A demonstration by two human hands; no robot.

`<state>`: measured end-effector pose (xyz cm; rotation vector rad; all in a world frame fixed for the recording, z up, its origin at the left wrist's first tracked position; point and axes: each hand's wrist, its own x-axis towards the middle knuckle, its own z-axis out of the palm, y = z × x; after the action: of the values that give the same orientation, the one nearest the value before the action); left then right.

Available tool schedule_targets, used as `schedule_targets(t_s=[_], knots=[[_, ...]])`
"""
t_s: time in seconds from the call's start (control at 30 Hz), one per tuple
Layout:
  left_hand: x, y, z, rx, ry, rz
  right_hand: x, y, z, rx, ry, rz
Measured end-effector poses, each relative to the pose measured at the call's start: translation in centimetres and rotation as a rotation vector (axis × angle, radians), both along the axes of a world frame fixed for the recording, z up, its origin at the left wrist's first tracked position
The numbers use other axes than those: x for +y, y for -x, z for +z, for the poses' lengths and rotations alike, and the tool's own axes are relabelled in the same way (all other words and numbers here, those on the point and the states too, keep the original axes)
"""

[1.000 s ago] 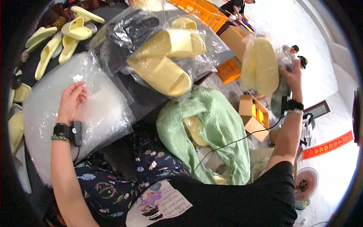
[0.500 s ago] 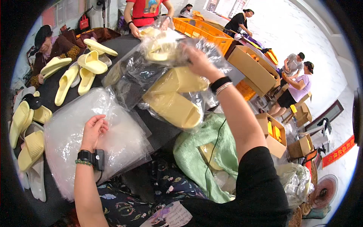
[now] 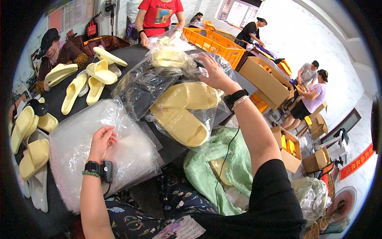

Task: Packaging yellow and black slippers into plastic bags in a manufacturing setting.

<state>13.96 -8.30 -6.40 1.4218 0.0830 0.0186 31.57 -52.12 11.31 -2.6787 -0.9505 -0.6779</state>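
Note:
My left hand [image 3: 103,140] is above a stack of clear plastic bags [image 3: 85,171], its fingers curled and pressed toward the thumb. Whether they pinch anything so thin and transparent, I cannot make out. My right hand [image 3: 215,75] is open, fingers stretched, beside a heap of bagged slippers. Under and in front of it lies a clear bag with two pale yellow slippers [image 3: 181,125], one crossing behind the other. Farther back another bagged pale yellow pair [image 3: 169,57] rests on the heap.
Loose yellow slippers [image 3: 73,92] lie on the dark table [image 3: 55,107] at the left. Opposite stands a person in red [image 3: 160,16]; another sits far left. Beyond are an orange crate [image 3: 215,43] and a cardboard box [image 3: 266,81]. Green cloth [image 3: 199,159] lies near my lap.
My right hand, blurred over the bagged slippers before, now shows its fingers stretched out and raised. My left hand stays over the bag stack. The view has shifted slightly.

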Motion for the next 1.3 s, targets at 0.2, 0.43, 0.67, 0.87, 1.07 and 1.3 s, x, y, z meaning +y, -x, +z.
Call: schedule_targets(t_s=[0.2, 0.43, 0.67, 0.87, 1.07, 1.3], knots=[[-0.1, -0.1, -0.1, 0.028, -0.013, -0.003, -2.4, 5.7, 1.2, -0.152, -0.12, -0.01], [0.0, 0.1, 0.0, 0.036, -0.012, -0.013, -9.4, 16.9, -3.0, -0.108, -0.112, -0.133], [2.5, -1.0, -1.9, 0.076, -0.101, 0.008, -18.4, 24.7, -12.4, 0.582, -0.122, -0.304], [3.0, -2.5, -2.6, 0.016, -0.091, -0.065, -24.4, 34.9, -26.3, 0.979, -0.023, -0.48], [3.9, -2.3, -3.0, 0.037, -0.055, -0.037, -24.2, 42.4, -32.3, 1.405, 0.219, -0.598], [3.6, -1.4, -2.2, 0.034, -0.12, -0.039, -25.9, 41.6, -32.9, 1.164, 0.089, -0.484]])
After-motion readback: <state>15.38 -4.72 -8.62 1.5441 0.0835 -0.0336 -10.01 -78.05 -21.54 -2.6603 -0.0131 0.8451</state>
